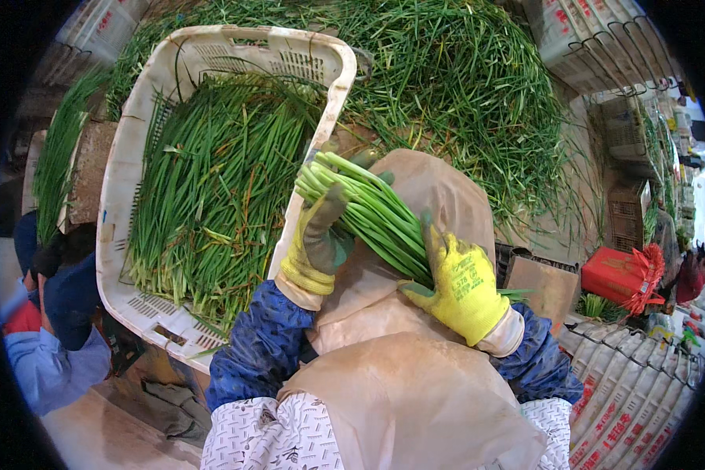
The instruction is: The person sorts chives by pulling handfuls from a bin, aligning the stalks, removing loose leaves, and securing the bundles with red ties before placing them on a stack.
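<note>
Over my lap I hold a bunch of garlic chives (380, 218), its pale cut ends pointing up to the left. My left hand (319, 239), in a yellow glove with a grey-green palm, is closed around the bunch near those pale ends. The yellow-gloved right hand (462, 283) grips the green leaf part lower down, and some leaf tips show beyond its wrist. To the left stands a white plastic basket (341, 86) with many loose chives (219, 180) lying lengthwise in it. Its right rim is next to my left hand.
A large heap of cut green leaves (454, 94) covers the floor ahead. On the right are a red box (623, 276), a brown crate (628, 215) and a white slatted basket (642, 392). At the left, another person's sleeve (63, 364) shows beside more chives (59, 160).
</note>
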Available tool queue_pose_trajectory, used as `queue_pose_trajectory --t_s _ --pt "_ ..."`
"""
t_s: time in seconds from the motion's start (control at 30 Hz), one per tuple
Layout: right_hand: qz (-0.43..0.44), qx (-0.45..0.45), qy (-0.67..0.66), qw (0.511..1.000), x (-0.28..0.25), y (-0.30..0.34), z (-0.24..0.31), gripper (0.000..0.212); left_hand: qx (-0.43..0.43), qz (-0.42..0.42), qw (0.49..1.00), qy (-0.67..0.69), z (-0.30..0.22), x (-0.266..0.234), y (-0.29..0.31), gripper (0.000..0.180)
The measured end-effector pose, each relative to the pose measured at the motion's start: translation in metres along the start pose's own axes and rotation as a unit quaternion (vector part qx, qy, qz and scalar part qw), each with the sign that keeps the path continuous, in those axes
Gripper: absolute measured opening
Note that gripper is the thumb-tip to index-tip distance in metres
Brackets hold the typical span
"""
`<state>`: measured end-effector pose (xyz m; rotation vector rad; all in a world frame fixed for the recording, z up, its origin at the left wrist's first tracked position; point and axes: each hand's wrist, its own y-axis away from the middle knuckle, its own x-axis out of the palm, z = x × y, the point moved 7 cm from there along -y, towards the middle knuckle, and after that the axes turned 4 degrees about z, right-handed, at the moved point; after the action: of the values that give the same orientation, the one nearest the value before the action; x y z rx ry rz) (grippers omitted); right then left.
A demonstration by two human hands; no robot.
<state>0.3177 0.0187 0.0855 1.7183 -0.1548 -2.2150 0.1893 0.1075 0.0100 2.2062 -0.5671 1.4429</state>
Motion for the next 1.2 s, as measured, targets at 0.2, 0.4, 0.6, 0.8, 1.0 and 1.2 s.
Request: queue_pose_trajectory --t_s 0.2,0.4,0.6,0.8,1.0,1.2 --pt "0.016 0.029 -0.084 0.996 -0.034 -0.008 -0.019 0.074 0.001 0.076 0.997 -0.026 -0.007 0.019 -0.015 0.076" --pt "-0.075 0.079 -0.352 0.93 -0.027 -0.044 -0.05 0.03 -0.012 0.152 0.988 -0.024 0.0 0.04 -0.024 0.079" --pt "-0.005 0.162 -0.593 0.789 0.0 -0.044 -0.06 0.022 0.002 0.137 0.984 -0.111 -0.003 0.029 -0.027 0.08" --pt "-0.01 0.143 -0.581 0.801 -0.004 -0.046 -0.063 0.026 -0.008 0.083 0.994 -0.075 0.004 0.021 -0.034 0.063" --pt "-0.012 0.128 -0.521 0.844 -0.013 -0.052 -0.053 0.024 0.001 0.034 0.973 -0.227 -0.001 0.016 -0.041 0.048" --pt "0.054 0.132 -0.591 0.794 -0.004 -0.054 -0.071 0.03 -0.006 0.082 0.965 -0.247 -0.001 0.026 -0.042 0.043"
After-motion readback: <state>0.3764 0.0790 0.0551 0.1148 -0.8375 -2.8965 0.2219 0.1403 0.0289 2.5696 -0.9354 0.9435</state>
